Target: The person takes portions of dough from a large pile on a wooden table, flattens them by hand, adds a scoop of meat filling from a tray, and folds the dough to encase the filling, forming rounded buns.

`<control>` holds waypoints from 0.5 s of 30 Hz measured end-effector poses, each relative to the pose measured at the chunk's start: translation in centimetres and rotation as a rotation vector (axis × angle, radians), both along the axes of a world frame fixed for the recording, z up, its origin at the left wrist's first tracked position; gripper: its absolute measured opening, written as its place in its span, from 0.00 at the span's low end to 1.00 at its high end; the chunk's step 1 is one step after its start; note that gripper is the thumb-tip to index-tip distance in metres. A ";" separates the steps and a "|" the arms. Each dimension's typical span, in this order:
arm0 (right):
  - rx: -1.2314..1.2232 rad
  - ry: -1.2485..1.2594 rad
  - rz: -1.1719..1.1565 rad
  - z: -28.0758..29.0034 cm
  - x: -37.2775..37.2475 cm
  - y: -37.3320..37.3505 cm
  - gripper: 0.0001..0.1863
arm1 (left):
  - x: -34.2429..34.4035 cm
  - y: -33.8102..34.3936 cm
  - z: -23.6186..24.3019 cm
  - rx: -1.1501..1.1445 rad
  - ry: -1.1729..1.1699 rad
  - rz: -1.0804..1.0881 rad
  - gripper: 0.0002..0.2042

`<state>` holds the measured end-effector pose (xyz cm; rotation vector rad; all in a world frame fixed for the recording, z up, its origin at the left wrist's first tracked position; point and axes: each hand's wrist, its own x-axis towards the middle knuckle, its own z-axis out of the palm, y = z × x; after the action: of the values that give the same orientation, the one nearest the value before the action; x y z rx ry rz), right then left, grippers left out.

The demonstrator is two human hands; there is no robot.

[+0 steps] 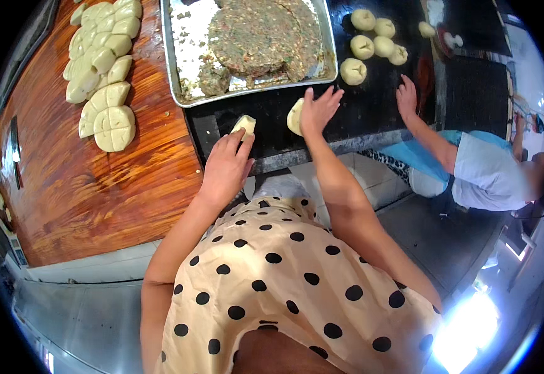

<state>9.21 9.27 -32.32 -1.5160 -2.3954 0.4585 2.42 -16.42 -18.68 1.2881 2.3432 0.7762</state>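
Note:
On the dark counter [265, 134], a small piece of pale dough [245, 124] lies below the tray. My left hand [227, 163] reaches to it with fingers extended, the fingertips touching its lower edge. A flattened round of dough [294, 117] lies to the right. My right hand [319, 113] rests against its right side, fingers spread and pointing away, covering part of it. Straight ahead is a metal tray [253, 89] holding a large mound of minced filling [259, 37] flecked with green.
Several round dough balls [363, 47] sit at the far right of the counter. Many cut dough pieces [106, 68] are grouped on the wooden board [159, 168] at left. Another person's hand [406, 96] rests at the counter on the right, near a small white object [451, 40].

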 end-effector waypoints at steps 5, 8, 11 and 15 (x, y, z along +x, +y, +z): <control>-0.240 0.178 0.091 3.0 5.5 -0.7 0.37 | 0.4 -2.3 -1.2 0.040 -0.107 0.050 0.21; -0.525 0.273 -0.064 1.9 5.7 1.0 0.35 | 0.1 -2.3 -0.9 0.095 -0.156 0.066 0.18; -0.665 0.152 0.073 2.5 5.3 2.4 0.25 | -0.1 -1.8 -1.1 0.124 -0.195 0.067 0.16; -0.376 -0.105 0.430 3.9 6.4 3.1 0.16 | -0.3 -0.5 -2.1 0.241 -0.310 0.107 0.15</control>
<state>15.63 12.41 -28.45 -1.1614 -2.8467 0.9906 2.13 -16.88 -20.80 1.0466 2.1301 1.2291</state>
